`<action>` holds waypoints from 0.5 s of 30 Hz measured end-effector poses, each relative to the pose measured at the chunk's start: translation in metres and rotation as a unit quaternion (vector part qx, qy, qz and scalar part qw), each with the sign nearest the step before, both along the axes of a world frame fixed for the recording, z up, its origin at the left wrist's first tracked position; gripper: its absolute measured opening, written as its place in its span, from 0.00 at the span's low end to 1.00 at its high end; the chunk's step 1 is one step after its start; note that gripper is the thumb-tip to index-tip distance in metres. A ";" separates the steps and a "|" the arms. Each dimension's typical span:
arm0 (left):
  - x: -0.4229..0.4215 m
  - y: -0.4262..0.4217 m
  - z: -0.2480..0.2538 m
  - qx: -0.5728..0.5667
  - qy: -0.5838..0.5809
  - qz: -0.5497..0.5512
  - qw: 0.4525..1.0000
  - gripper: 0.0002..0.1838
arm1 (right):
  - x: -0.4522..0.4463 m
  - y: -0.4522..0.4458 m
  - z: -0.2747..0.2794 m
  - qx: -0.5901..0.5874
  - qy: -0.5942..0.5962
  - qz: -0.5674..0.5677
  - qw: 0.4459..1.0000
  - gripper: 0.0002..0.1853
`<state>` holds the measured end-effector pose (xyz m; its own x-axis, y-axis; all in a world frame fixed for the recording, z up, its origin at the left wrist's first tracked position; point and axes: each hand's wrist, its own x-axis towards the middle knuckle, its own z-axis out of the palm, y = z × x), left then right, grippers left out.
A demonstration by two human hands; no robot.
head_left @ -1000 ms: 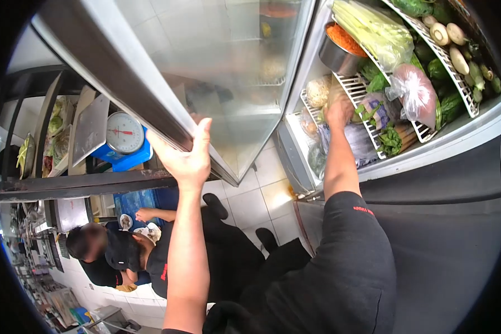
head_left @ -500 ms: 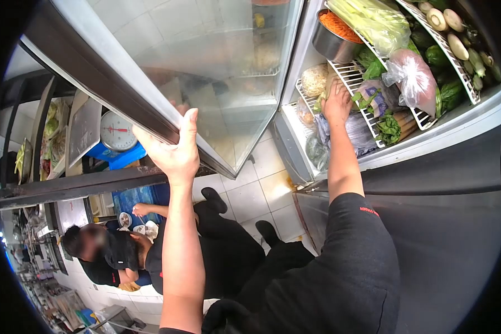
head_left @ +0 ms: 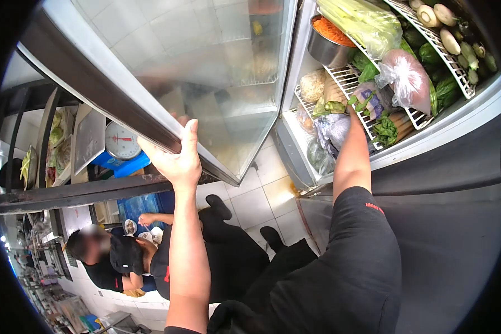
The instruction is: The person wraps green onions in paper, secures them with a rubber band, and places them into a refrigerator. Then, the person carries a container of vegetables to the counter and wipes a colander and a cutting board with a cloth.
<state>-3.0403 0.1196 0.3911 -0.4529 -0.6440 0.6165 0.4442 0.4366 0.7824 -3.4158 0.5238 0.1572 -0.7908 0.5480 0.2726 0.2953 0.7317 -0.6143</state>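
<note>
Your right hand has just slid off the pale pack (head_left: 333, 89) and gone farther in — it now seems to pass beneath the wire shelf (head_left: 339, 77), with only the right forearm (head_left: 352, 158) showing. That means the reach is deeper among the vegetables, and your fingers there are hidden, so I cannot tell whether they grasp anything. Your left hand (head_left: 175, 161) is where it was, wrapped around the edge of the door (head_left: 108, 83), thumb raised on the glass side and fingers partly behind the frame. The pack, now uncovered, lies left of your hidden fingers, beige and smooth, with green leafy stalks (head_left: 331, 108) just beside it. Nearest your right wrist is the purple bag (head_left: 333, 129) — pale lavender, crumpled, seemingly more bunched up than half a second ago. Above your hidden fingers, on the shelf, sits a leafy bag (head_left: 367, 100) in clear and purple plastic; to their right are bunched greens (head_left: 387, 131), bright and curly.
</note>
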 end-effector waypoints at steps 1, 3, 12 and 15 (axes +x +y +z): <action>0.000 0.000 0.000 0.005 0.002 -0.001 1.000 0.45 | -0.005 0.005 -0.002 -0.019 -0.004 0.003 1.000 0.29; 0.002 -0.001 -0.002 -0.010 -0.002 0.007 1.000 0.45 | -0.011 0.015 -0.003 -0.048 -0.005 0.007 0.999 0.29; 0.001 -0.004 -0.005 0.002 0.000 0.008 1.000 0.46 | -0.016 0.028 -0.016 -0.098 -0.007 -0.001 0.995 0.29; -0.002 -0.005 -0.004 0.008 0.006 0.008 1.000 0.48 | -0.015 0.033 -0.016 -0.102 -0.010 0.000 0.995 0.29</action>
<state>-3.0425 0.1141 0.3866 -0.4357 -0.6603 0.6118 0.4470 0.4312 0.7837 -3.4308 0.5571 0.1413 -0.7949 0.5903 0.1399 0.3089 0.5923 -0.7442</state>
